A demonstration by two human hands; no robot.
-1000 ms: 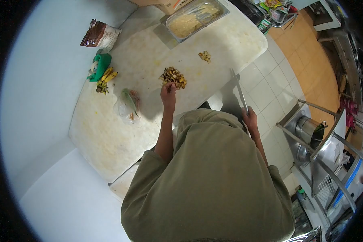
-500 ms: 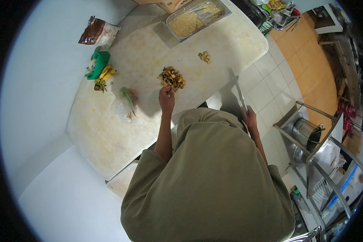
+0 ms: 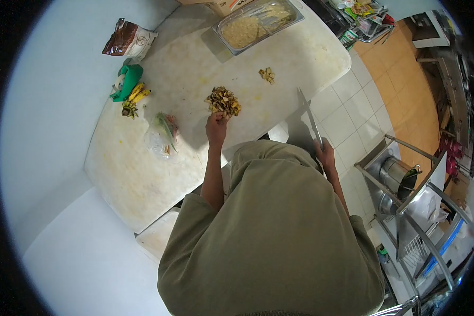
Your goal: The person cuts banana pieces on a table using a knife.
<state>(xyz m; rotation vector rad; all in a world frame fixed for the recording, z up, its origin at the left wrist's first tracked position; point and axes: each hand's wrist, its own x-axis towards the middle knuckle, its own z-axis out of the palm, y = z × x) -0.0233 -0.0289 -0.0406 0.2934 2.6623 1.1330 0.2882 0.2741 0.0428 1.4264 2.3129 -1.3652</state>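
Already cut: we find the main heap of small pieces on the counter, above and slightly left of the frame's centre; we judge its cutting well advanced, since we see nothing whole in it.
Set apart: a smaller heap lies to its upper right, well apart; we judge that only a minor share sits there.
Left whole: yellow bananas lie at the left of the frame, curved and smooth, dark at the stem end; whether they await cutting, we cannot tell.
Left hand: at the lower edge of the main heap, fingers curled; we cannot tell whether they clamp a piece or merely touch.
Right hand: right of centre, closed around the handle of the knife.
Knife: long, narrow, grey and straight-bladed, pointing toward the top of the frame, clear of both heaps.
Heap texture: we note thin, irregular flakes, mottled dark brown and yellow; the smaller heap looks paler.
Tray: rectangular, shiny metal, top of the frame, holding a pale, lumpy mass.
Bag: clear, crumpled plastic with green and reddish contents, left of the left hand.
Counter surface: pale, faintly yellow-stained, round-cornered at upper right.
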